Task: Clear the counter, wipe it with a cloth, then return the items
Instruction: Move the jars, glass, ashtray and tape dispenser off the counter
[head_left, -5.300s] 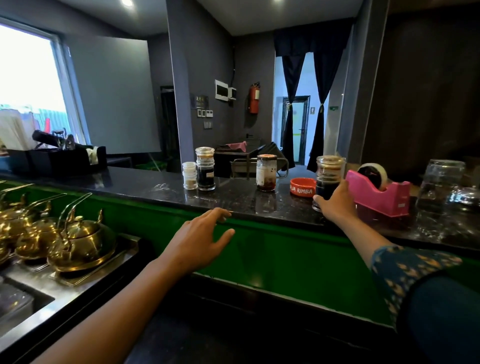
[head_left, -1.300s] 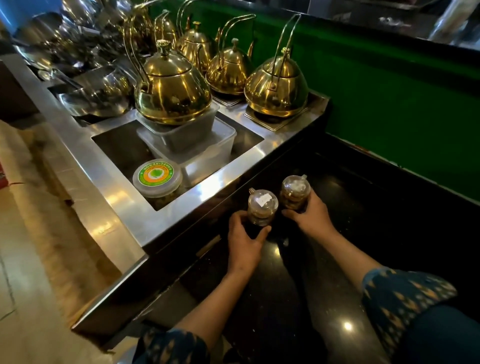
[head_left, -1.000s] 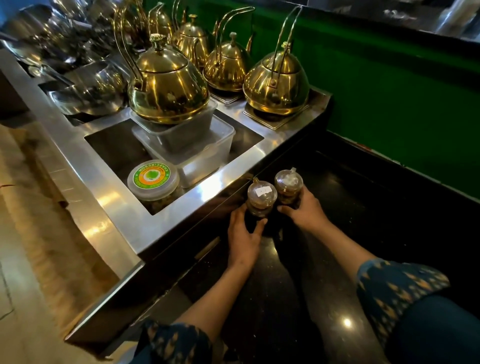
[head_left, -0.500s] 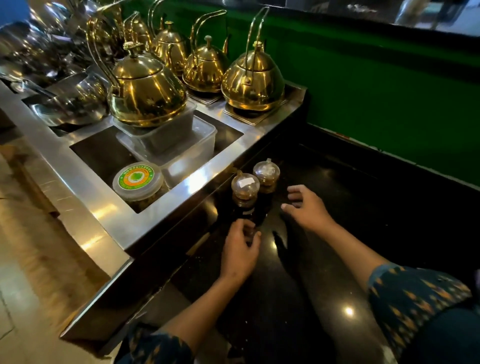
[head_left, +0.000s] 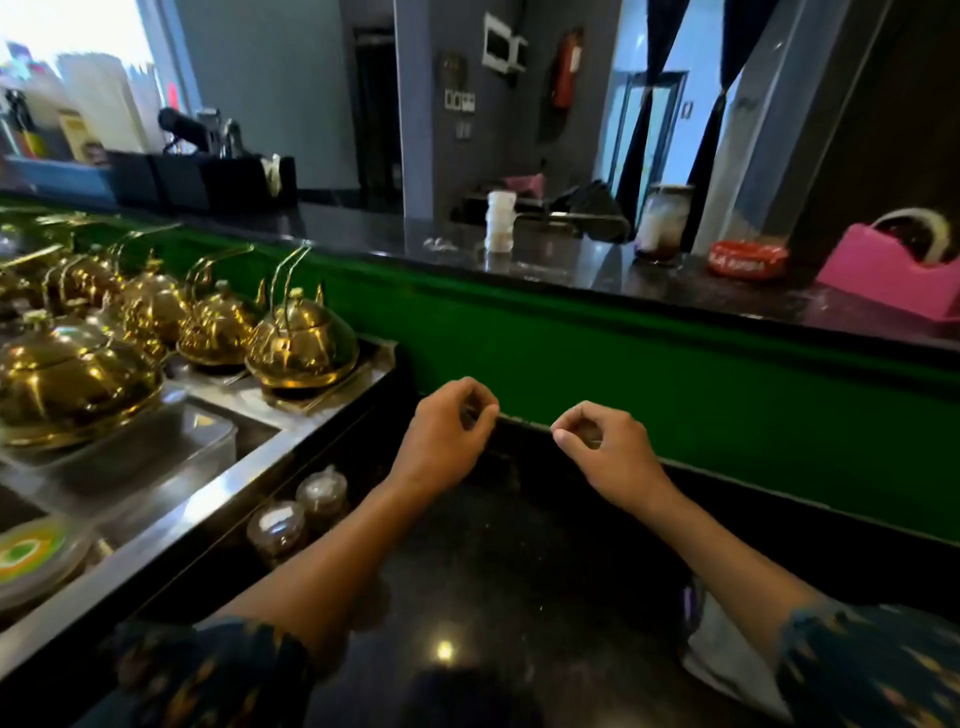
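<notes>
both hands are up in the air over the low black shelf (head_left: 467, 582), and both are holding nothing. the left hand (head_left: 447, 436) has its fingers softly curled in. the right hand (head_left: 605, 449) looks the same, loose and curled, with nothing in it.

two small jars (head_left: 298, 512) with clear lids stand side by side on the low black shelf, right next to the shiny metal edge (they are down by the left arm, not touched by it).

up on the high black counter (head_left: 571, 260) there is a white stack of little cups (head_left: 500, 221), a tall jar (head_left: 662, 221), a red ashtray (head_left: 748, 259) and a pink tape holder (head_left: 888, 275). they stand apart from each other in a row. the picture is a bit blurry there.

gold teapots (head_left: 301, 343) sit on the metal bench to the left.
</notes>
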